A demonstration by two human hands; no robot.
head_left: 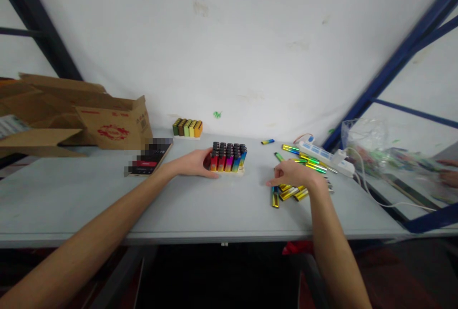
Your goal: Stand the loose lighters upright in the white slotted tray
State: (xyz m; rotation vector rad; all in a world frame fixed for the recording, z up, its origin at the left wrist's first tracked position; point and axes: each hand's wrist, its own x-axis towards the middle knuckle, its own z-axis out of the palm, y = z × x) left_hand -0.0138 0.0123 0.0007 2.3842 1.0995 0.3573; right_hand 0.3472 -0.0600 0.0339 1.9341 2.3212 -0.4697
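My left hand (195,162) is closed around the left end of a white tray (229,172). In the tray stand rows of lighters (229,159) with black tops, their bodies running from red through pink to blue and yellow. To the right, my right hand (291,174) is over a pile of loose shiny lighters (289,193) in gold, green and blue. Its fingers are curled in, with the thumb pointing left. Whether it grips one of the lighters is hidden by the hand.
Behind stands another tray of green, brown and yellow lighters (188,128). At left are a phone-like screen (152,156) and open cardboard boxes (114,125). A single lighter (267,141) lies near the wall. A power strip (326,157) with white cables lies right; another person's hand (449,178) shows beyond.
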